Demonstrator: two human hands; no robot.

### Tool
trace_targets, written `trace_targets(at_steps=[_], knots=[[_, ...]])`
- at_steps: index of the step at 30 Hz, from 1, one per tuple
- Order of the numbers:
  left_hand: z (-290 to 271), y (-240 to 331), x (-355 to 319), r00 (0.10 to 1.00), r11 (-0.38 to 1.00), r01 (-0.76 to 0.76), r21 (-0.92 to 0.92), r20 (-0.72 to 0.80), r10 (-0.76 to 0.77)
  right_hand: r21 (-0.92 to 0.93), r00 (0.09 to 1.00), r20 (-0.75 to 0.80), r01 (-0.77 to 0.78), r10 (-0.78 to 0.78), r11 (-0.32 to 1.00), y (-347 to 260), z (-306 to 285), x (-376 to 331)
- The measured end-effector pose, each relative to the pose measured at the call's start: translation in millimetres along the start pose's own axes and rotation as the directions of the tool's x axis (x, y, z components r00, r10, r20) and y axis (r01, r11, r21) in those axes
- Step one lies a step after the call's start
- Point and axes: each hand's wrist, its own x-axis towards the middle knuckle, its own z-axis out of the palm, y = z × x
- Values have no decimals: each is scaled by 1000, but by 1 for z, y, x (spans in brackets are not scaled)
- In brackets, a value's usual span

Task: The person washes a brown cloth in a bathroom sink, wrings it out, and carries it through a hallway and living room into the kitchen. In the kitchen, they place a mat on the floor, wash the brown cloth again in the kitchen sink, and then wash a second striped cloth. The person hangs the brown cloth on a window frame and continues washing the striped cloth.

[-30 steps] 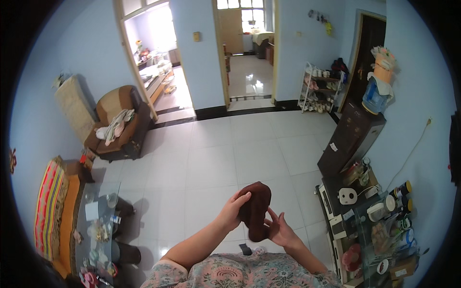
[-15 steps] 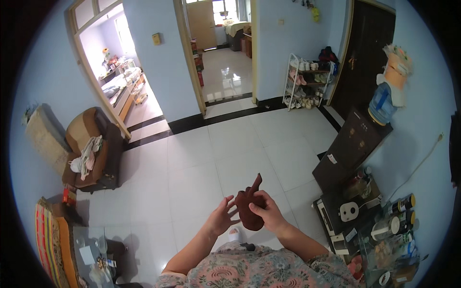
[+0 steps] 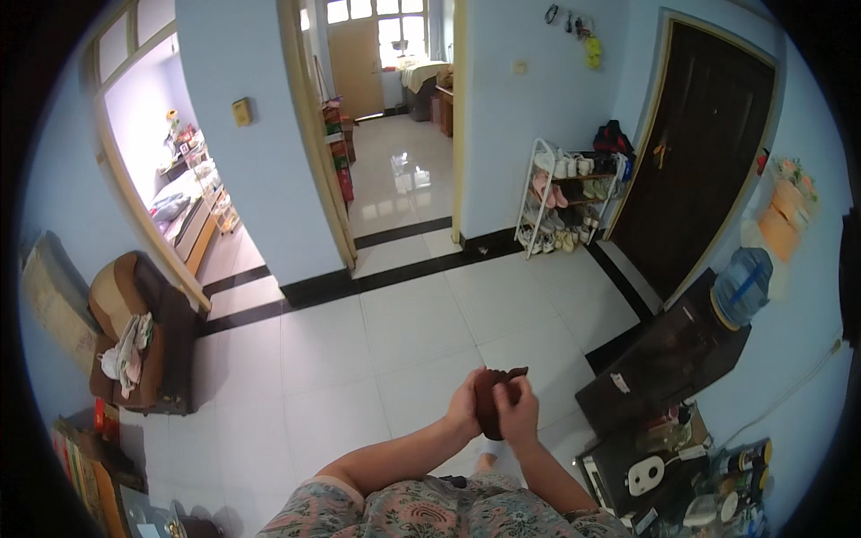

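Note:
A dark reddish-brown object (image 3: pixel 487 405), rounded with a narrow end sticking out at its upper right, is held in front of my body. I cannot make out its kind; its surface looks matt. My left hand (image 3: pixel 463 408) grips its left side. From the right, my right hand (image 3: pixel 520 414) closes on it, the thumb lying across its front. Part of it is hidden behind my fingers. Below the hands, my light-coloured shoe (image 3: pixel 491 447) shows on the white tiled floor (image 3: pixel 332 359).
An armchair (image 3: pixel 170 359) with clothes on it stands at the left. A shoe rack (image 3: pixel 529 202) is beside the dark door (image 3: pixel 704 161). At the right are a dark cabinet (image 3: pixel 659 363) with a water bottle (image 3: pixel 743 287) on top, and a low stand crowded with jars (image 3: pixel 753 457).
The view has shifted, and I stand turned slightly. My left hand, apart from the brown object's side before, now grips it. The object's long narrow end has come down closer to my right hand.

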Motion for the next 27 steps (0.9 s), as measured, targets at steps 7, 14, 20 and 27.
trace_targets(at_steps=[7, 14, 20, 27], knots=[[71, 84, 153, 987, 995, 96, 33, -131, -91, 294, 997, 56, 31, -50, 955, 68, -3, 206], [61, 199, 271, 999, 996, 48, 71, -6, -47, 380, 943, 333, -120, -14, 917, 85, 56, 369], [35, 316, 370, 989, 990, 113, 89, 80, -121, 449, 929, 369, -211, 35, 868, 91, 135, 499], [81, 472, 473, 984, 898, 0, 439, 159, -78, 646, 954, 268, -283, 136, 709, 85, 210, 659]])
